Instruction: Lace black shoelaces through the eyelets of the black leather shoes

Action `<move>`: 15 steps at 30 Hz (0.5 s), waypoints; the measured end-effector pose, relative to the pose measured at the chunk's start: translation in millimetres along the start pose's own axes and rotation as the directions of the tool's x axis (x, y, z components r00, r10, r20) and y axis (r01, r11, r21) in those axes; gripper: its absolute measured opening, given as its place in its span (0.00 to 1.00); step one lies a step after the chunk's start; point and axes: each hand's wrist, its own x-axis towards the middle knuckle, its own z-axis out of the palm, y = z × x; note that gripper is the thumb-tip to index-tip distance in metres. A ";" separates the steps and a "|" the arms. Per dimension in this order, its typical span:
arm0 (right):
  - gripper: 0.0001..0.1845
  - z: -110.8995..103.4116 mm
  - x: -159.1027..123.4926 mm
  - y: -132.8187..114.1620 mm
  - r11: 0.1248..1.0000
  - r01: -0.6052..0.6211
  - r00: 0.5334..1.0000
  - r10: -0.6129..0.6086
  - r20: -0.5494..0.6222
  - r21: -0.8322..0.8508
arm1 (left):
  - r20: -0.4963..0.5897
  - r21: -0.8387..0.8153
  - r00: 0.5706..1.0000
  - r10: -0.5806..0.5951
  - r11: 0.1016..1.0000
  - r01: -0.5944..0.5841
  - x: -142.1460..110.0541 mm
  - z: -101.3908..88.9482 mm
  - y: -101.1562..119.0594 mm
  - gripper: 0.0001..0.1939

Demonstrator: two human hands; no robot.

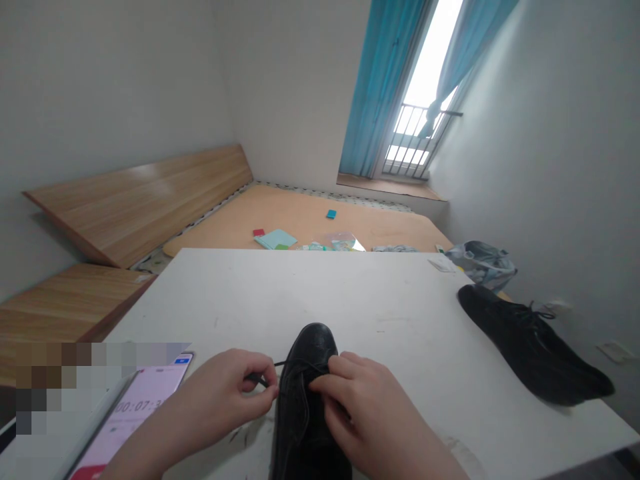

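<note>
A black lace-up shoe (316,341) rests on the white table with its toe pointing away from me; its heel runs out of the bottom of the view. My left hand (235,387), left of the shoe, pinches a black shoelace (281,363) that stretches across to the eyelets. On the shoe's right side, my right hand (357,400) has its fingers closed at the lacing area. What those fingers hold, if anything, is hidden. Far to the right lies a second black shoe (530,343), its lace tied in a bow.
A phone (145,400) with a running timer lies at the left on the white table (300,283). A plastic bag (483,263) stands beyond the right corner. Behind the table is a bed (220,223) with small coloured items and a wooden headboard (150,200).
</note>
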 end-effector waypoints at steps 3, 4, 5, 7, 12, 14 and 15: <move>0.11 3.5 2.2 -2.8 0.999 -0.032 0.999 0.033 0.031 -0.034 | -0.022 0.049 1.000 -0.022 0.999 0.023 2.0 3.9 2.6 0.10; 0.11 4.2 3.3 -3.9 0.998 -0.037 0.998 0.039 0.042 -0.042 | -0.030 0.048 0.999 -0.026 0.998 0.027 2.6 5.3 4.0 0.10; 0.11 4.6 4.3 -4.9 0.998 -0.039 0.998 0.042 0.054 -0.048 | -0.035 0.040 0.999 -0.027 0.999 0.028 3.2 6.8 5.6 0.11; 0.11 5.4 6.2 -6.5 0.997 -0.041 0.997 0.045 0.070 -0.061 | -0.020 0.028 1.000 -0.021 0.999 0.021 4.4 10.0 9.2 0.11; 0.07 14.9 9.9 -9.0 0.992 -0.068 0.996 0.073 0.047 -0.106 | -0.011 0.103 1.000 -0.020 0.994 0.021 7.5 19.0 13.6 0.11; 0.07 22.7 10.6 -10.5 0.988 -0.115 0.993 0.118 0.018 -0.099 | -0.004 0.137 1.000 -0.018 0.990 0.019 8.4 22.1 11.5 0.13; 0.07 26.8 10.6 -11.4 0.985 -0.144 0.990 0.144 -0.001 -0.097 | 0.011 0.141 1.000 -0.010 0.990 0.009 8.6 23.3 10.1 0.14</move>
